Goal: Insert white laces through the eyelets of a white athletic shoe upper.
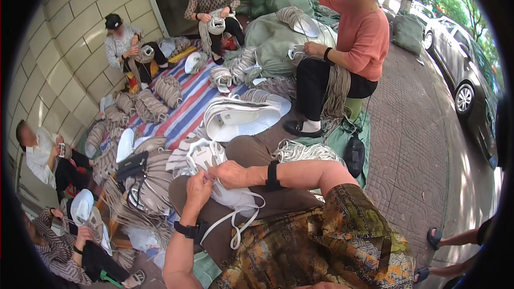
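A white shoe upper (202, 153) with beige trim rests over the person's lap, by the knees of the brown trousers (249, 150), its white lining and loose lace (235, 233) hanging down toward the patterned shirt (321, 235). The left hand (198, 186) comes up from below with its fingers drawn narrow and the tips together at the near edge of the upper; what lies between those tips is too small to tell. The right hand (230, 174) reaches in from the right, just beside the left, its fingers bunched closed on the same edge of the upper. Each wrist wears a black band. To the left lies a heap of grey-and-white bundles (152, 187) with a black bag (132, 166) on top. Beyond the knees sits a stack of white-lined uppers (241, 119), on or near a striped sheet (187, 93). Past the right forearm are a pile of pale cords (310, 151) and a black pouch (354, 155) on green cloth. A person in a pink top (364, 43) sits across, and others work with similar pieces along the wall (80, 37).
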`<state>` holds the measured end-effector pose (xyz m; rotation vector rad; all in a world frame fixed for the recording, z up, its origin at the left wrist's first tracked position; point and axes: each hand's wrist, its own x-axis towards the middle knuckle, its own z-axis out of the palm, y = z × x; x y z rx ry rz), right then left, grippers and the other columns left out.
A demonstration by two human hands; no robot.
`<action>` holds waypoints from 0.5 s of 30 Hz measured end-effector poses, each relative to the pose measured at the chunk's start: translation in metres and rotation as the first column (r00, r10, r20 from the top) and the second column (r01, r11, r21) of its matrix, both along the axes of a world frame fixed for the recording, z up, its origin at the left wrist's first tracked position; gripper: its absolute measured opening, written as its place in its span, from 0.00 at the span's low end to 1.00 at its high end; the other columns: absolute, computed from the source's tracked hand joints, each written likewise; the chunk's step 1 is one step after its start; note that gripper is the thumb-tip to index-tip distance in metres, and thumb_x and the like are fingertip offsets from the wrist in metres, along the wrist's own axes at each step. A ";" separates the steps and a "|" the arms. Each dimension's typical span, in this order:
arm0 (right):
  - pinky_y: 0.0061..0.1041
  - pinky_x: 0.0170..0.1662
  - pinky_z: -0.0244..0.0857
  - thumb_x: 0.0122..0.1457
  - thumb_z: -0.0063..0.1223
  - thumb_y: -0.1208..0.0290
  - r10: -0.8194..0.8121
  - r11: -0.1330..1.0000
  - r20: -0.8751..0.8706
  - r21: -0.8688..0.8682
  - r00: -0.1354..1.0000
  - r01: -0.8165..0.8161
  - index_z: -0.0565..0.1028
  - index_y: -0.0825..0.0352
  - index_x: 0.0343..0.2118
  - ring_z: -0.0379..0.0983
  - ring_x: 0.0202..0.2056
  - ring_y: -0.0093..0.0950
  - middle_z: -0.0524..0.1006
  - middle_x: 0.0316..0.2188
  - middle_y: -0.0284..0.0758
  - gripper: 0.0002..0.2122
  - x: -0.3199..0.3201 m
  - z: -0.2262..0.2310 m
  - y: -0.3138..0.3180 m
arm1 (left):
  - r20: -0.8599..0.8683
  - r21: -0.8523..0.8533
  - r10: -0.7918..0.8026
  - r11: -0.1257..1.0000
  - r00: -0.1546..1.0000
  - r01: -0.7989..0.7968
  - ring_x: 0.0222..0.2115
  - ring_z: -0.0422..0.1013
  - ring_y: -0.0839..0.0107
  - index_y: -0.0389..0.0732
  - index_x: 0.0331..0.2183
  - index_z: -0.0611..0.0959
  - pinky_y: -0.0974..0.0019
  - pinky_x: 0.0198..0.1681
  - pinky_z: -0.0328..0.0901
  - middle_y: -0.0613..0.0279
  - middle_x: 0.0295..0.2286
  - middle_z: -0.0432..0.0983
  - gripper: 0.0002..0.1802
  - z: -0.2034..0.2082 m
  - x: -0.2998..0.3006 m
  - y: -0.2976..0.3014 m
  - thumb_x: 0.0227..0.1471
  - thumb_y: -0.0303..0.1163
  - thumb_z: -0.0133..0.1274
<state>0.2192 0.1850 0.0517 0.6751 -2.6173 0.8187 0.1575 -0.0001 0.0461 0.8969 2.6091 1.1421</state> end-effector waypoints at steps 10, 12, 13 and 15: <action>0.47 0.34 0.66 0.53 0.48 0.74 0.001 0.994 0.177 -0.111 0.984 0.019 0.72 0.65 0.33 0.75 0.30 0.50 0.75 0.21 0.48 0.05 -0.018 -0.004 0.009 | -0.240 -0.245 -0.107 0.968 0.965 0.047 0.28 0.74 0.46 0.38 0.29 0.76 0.47 0.33 0.66 0.47 0.23 0.76 0.08 0.033 0.007 0.009 0.51 0.33 0.53; 0.48 0.34 0.66 0.52 0.48 0.74 0.004 0.995 0.179 -0.098 0.984 0.013 0.71 0.65 0.33 0.74 0.29 0.50 0.75 0.21 0.48 0.06 -0.018 -0.004 0.005 | -0.126 -0.141 -0.126 0.984 0.984 0.108 0.29 0.74 0.45 0.38 0.30 0.76 0.46 0.34 0.66 0.46 0.23 0.76 0.08 0.021 -0.005 0.003 0.52 0.33 0.51; 0.47 0.32 0.65 0.52 0.46 0.76 -0.006 0.994 0.163 -0.108 0.987 0.024 0.71 0.65 0.32 0.74 0.28 0.50 0.74 0.20 0.48 0.05 -0.017 -0.004 0.004 | -0.083 -0.118 -0.136 0.985 0.987 0.126 0.29 0.74 0.45 0.37 0.30 0.76 0.46 0.34 0.66 0.45 0.23 0.76 0.08 0.015 -0.008 0.001 0.51 0.33 0.51; 0.45 0.30 0.65 0.52 0.45 0.79 0.000 0.990 0.144 -0.141 0.990 0.021 0.71 0.67 0.32 0.73 0.26 0.50 0.73 0.20 0.48 0.05 -0.017 -0.004 0.006 | -0.128 -0.119 -0.161 0.982 0.979 0.146 0.31 0.73 0.45 0.36 0.29 0.74 0.46 0.34 0.65 0.45 0.24 0.76 0.08 0.010 -0.010 0.003 0.51 0.32 0.49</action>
